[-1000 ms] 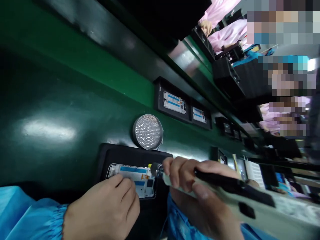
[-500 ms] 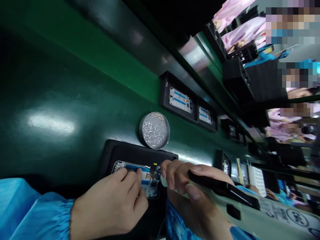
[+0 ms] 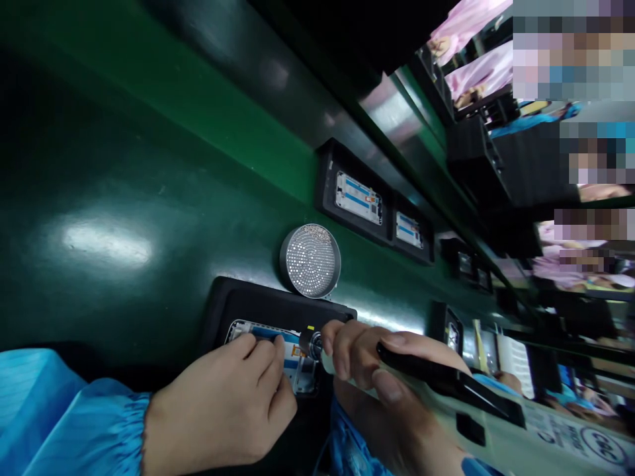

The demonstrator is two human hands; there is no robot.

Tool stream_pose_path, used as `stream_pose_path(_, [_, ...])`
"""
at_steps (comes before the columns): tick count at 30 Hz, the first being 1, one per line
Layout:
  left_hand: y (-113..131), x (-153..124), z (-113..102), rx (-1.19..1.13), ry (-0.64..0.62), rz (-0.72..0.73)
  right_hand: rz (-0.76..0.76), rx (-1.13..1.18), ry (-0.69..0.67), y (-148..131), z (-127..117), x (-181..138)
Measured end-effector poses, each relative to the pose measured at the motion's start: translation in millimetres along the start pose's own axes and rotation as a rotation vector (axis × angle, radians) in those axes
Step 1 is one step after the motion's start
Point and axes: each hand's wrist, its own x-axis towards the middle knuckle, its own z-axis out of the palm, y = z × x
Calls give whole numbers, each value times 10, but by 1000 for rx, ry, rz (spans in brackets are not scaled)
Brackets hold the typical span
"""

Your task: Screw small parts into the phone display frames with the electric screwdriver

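Note:
My right hand [image 3: 381, 390] is wrapped round a pale electric screwdriver [image 3: 476, 410], whose metal tip [image 3: 313, 344] touches the right end of a phone frame [image 3: 288, 350]. That frame, white with blue strips, lies in a black tray [image 3: 238, 307] on the green belt. My left hand [image 3: 233, 403] rests on the frame with its fingers curled down, pressing it; it covers the frame's lower half. A round metal dish of small screws [image 3: 310, 260] stands just beyond the tray.
Two more black trays with phone frames [image 3: 358, 197] [image 3: 410, 231] lie further along the green conveyor [image 3: 124, 198]. Smaller dark trays follow behind them. Black bins [image 3: 476, 158] and people in pink coats are at the far right.
The view shifted slightly. My left hand slid up over the frame and my right hand moved the screwdriver tip a little left, onto the frame's right end.

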Motion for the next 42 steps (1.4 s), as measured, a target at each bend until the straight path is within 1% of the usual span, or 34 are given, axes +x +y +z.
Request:
stream_pose_path(11, [-6,21,-7,16,-24,4,-1,21,20,8,26,-39])
stream_pose_path(20, [0,20,-38,16,-29,-5,-9,-4,-21,17,23,-25])
stream_pose_path(24, [-1,27,-32,1,-33,-4,-11,-11,1,26,36,-26])
stream_pose_path(30, [-16,21,-17,7,-18,-4,-4,37,3,52,37,-19])
stream_pose_path(33, [-22,-9,-50,0,10,3,-16,96,69,-14,-45,11])
stream_pose_path(35, [-23,-47,-104,-8,32,-7,-61,130,179,-80,-151,48])
stream_pose_path(39, [-79,-100,-229,3,60,-79,-273,156,406,-136,-402,162])
stream_pose_path(42, [-221,-20,-232,4,28,-143,-351,169,484,-97,-517,256])
